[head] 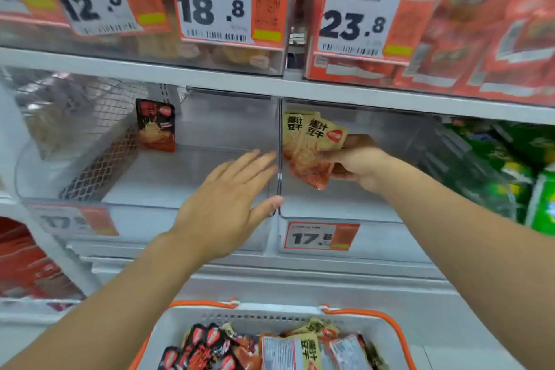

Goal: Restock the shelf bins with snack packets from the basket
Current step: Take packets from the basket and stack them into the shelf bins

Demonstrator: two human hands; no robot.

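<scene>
A shop aisle: price tags (213, 3) on clear shelf bins (339, 204) (packaged snacks throughout).

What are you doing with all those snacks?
A person is filling store shelf bins. The right hand holds a few yellow snack packets inside the right clear bin, which looks otherwise bare. The left hand is open, fingers straight, at the divider between the two bins. The left bin has one dark packet standing at the back. More packets wait in the basket below.
</scene>
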